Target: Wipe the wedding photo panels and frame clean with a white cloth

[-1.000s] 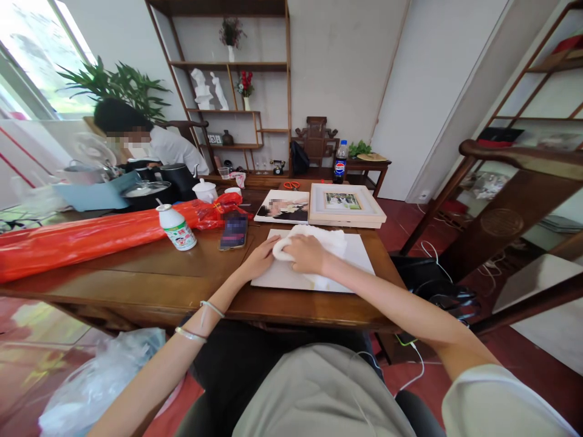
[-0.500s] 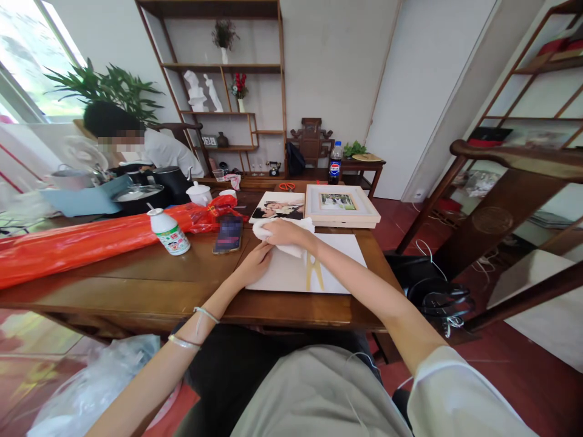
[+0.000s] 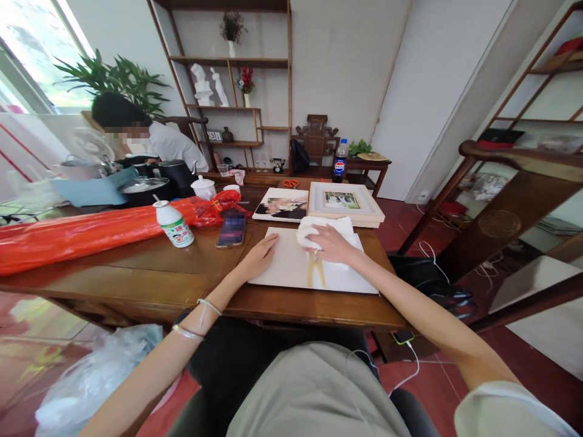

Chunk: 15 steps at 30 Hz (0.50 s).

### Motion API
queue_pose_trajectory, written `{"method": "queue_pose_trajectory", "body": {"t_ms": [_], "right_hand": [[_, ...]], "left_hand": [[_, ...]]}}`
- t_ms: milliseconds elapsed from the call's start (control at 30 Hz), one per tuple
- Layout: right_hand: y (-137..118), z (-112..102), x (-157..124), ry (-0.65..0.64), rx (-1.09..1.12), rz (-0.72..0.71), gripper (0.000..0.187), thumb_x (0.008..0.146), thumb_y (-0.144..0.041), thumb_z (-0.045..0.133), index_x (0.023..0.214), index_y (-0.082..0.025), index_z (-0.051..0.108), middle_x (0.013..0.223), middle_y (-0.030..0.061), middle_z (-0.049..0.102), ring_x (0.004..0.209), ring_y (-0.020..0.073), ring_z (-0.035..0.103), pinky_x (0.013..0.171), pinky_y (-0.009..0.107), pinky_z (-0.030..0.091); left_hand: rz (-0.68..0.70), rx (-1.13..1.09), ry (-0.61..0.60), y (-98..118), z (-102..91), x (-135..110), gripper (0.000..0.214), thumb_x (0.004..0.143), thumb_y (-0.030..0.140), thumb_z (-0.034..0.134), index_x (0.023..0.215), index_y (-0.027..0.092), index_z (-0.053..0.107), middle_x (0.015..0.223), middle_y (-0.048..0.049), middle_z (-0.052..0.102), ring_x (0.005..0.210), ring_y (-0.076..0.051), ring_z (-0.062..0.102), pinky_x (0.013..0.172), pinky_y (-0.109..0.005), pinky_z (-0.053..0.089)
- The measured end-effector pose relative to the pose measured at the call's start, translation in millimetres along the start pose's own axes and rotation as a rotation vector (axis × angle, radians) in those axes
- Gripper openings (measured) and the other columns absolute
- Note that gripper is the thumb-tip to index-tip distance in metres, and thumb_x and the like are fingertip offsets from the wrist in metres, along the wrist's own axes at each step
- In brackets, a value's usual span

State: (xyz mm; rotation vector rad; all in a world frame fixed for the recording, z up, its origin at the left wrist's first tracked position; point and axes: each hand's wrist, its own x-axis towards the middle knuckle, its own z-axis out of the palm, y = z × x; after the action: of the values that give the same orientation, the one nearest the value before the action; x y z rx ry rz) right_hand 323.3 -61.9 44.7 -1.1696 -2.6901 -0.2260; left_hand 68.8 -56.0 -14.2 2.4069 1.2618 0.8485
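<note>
A white panel (image 3: pixel 281 274) lies flat at the table's front edge, with a yellow two-legged piece (image 3: pixel 317 271) on its lower middle. My right hand (image 3: pixel 331 244) presses a bunched white cloth (image 3: pixel 308 234) onto the panel's right half, fingers spread over it and gripping it. At the panel's left edge rests my left hand (image 3: pixel 260 257), fingers stretched out and holding nothing. Just beyond the panel lie a photo print (image 3: pixel 282 205) and a pale framed photo (image 3: pixel 339 200).
Left of the panel are a phone (image 3: pixel 231 229), a white bottle (image 3: pixel 173 223) and a long red plastic-wrapped bundle (image 3: pixel 104 221). Orange-handled scissors (image 3: pixel 291 183) and a cola bottle (image 3: pixel 339 162) stand farther back. A wooden chair (image 3: pixel 496 224) is at right; another person (image 3: pixel 173 145) sits far left.
My right hand has carried the cloth rightward from the panel's upper left. My left hand, formerly close to the cloth, now lies apart from it at the left edge.
</note>
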Motion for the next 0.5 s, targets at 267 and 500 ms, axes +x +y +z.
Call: {"method": "queue_pose_trajectory", "body": {"t_ms": [267, 500], "right_hand": [[-95.7, -5.9, -16.8, -0.071, 0.004, -0.255, 0.037, 0.076, -0.029, 0.055, 0.113, -0.025, 0.058, 0.136, 0.0139, 0.041, 0.125, 0.0367, 0.031, 0.092, 0.056, 0.028], [-66.2, -5.8, -4.8, -0.063, 0.085, -0.214, 0.036, 0.079, -0.028, 0.053, 0.114, -0.021, 0.058, 0.132, 0.0146, 0.046, 0.125, 0.0298, 0.035, 0.096, 0.052, 0.028]], "left_hand": [[0.003, -0.064, -0.002, -3.3, 1.3, 0.5, 0.046, 0.087, 0.032, 0.033, 0.124, 0.01, 0.05, 0.138, -0.0134, 0.043, 0.129, -0.024, 0.037, 0.109, -0.04, 0.027], [0.014, -0.074, -0.001, -3.3, 1.6, 0.4, 0.045, 0.087, 0.033, 0.033, 0.124, 0.013, 0.049, 0.138, -0.0119, 0.042, 0.13, -0.023, 0.036, 0.109, -0.041, 0.026]]}}
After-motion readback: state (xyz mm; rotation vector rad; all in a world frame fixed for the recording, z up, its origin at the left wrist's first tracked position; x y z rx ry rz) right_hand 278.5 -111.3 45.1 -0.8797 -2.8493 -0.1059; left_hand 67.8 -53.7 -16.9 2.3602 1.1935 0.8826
